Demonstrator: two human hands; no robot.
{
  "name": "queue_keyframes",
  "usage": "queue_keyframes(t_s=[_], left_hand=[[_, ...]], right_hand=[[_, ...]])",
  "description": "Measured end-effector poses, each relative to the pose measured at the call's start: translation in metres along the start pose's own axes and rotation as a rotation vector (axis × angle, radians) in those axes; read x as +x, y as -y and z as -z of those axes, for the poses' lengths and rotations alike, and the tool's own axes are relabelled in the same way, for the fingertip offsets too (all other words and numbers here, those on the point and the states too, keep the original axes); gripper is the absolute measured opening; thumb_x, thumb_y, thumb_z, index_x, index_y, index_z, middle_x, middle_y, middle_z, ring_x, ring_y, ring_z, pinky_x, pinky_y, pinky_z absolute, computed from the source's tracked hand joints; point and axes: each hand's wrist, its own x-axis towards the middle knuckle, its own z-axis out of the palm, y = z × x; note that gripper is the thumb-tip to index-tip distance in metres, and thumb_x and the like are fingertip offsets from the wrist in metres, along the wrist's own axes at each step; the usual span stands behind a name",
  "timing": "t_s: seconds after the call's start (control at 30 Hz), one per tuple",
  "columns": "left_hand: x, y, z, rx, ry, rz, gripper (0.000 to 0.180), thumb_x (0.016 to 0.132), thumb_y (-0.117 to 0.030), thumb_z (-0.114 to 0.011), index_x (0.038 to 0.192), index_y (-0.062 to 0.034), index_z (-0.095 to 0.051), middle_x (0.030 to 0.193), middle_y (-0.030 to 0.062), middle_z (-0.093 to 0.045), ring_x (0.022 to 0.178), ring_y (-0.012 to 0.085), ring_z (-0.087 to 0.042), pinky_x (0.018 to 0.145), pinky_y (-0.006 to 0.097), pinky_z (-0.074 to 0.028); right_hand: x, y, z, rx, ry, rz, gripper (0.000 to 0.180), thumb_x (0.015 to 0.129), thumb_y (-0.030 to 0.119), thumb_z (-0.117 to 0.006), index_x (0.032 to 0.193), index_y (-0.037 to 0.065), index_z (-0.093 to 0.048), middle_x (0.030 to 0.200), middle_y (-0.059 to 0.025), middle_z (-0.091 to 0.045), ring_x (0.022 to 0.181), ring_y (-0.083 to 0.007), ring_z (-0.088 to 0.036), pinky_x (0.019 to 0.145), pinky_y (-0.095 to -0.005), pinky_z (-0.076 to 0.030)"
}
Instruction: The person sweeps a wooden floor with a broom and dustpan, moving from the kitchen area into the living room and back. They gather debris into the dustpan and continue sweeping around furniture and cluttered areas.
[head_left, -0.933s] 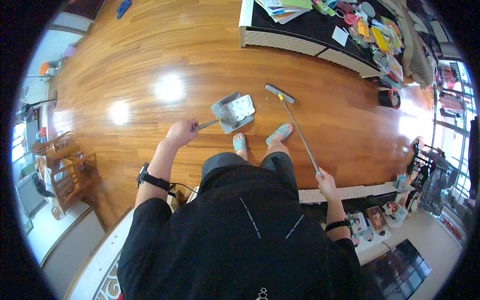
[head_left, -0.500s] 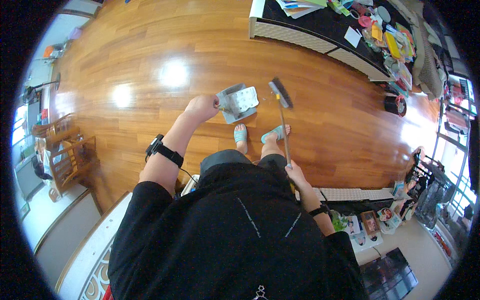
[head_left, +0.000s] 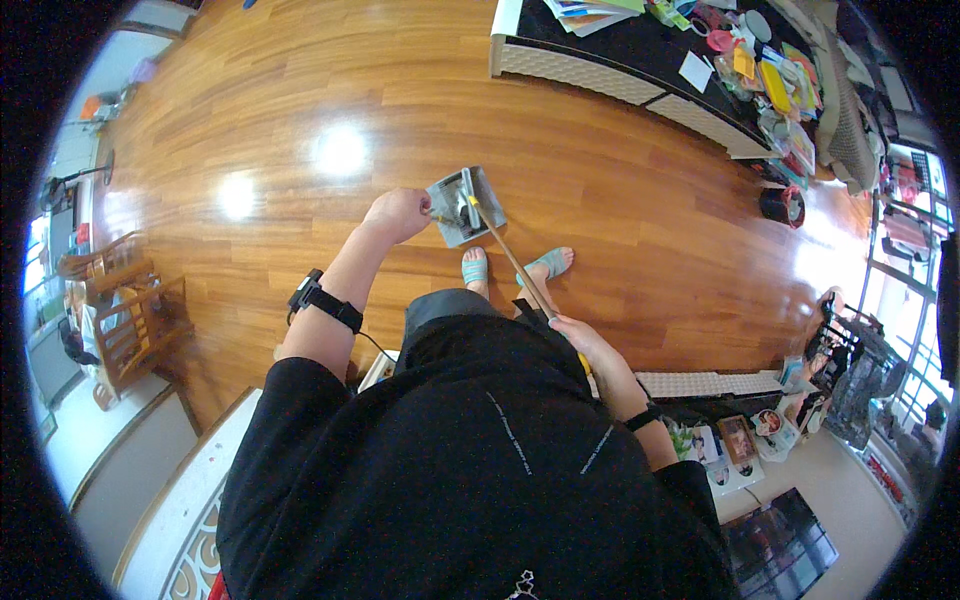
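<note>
My left hand (head_left: pixel 400 214) is closed round the handle of a grey dustpan (head_left: pixel 488 200), which rests on the wooden floor ahead of my feet. My right hand (head_left: pixel 582 338), down by my right hip, grips the long stick of a broom (head_left: pixel 516 266). That stick slants forward and left, and the broom head (head_left: pixel 467 190) is over or inside the dustpan; whether it touches the bottom I cannot tell. Anything lying under the broom head is hidden. Just behind the dustpan are my feet in light blue slippers (head_left: pixel 475 268).
A long black-topped cabinet (head_left: pixel 610 72) piled with papers and small items stands ahead to the right, with a dark bin (head_left: pixel 783 206) past its end. A wooden chair (head_left: pixel 130 320) is at the left. Close behind my right side runs a low cabinet (head_left: pixel 710 384) with framed pictures.
The broom head has swung left from the floor beside the dustpan to over it. A white dotted piece seen at the dustpan no longer shows. My left hand stays on the handle.
</note>
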Motion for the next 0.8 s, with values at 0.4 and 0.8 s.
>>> queue_keyframes(t_s=[0.4, 0.8], left_hand=[[-0.033, 0.029, -0.008, -0.027, -0.028, -0.007, 0.026, 0.075, -0.026, -0.055, 0.096, -0.0122, -0.062, 0.084, 0.0149, -0.063, 0.079, 0.0329, -0.06, 0.071, 0.042, -0.048], [-0.041, 0.042, -0.005, -0.073, -0.036, -0.015, 0.025, 0.074, -0.026, -0.056, 0.094, -0.0109, -0.062, 0.084, 0.0139, -0.063, 0.079, 0.0324, -0.06, 0.07, 0.042, -0.047]], right_hand=[[-0.07, 0.058, -0.002, 0.008, -0.136, -0.239, 0.017, 0.09, 0.029, -0.049, 0.102, 0.017, -0.049, 0.057, 0.0008, -0.047, 0.039, -0.0082, -0.041, 0.031, -0.0215, -0.032], [-0.116, 0.096, -0.037, -0.476, -0.214, -0.143, 0.04, 0.088, 0.025, -0.052, 0.125, 0.012, -0.044, 0.059, -0.0025, -0.048, 0.044, -0.0124, -0.047, 0.037, -0.0267, -0.038]])
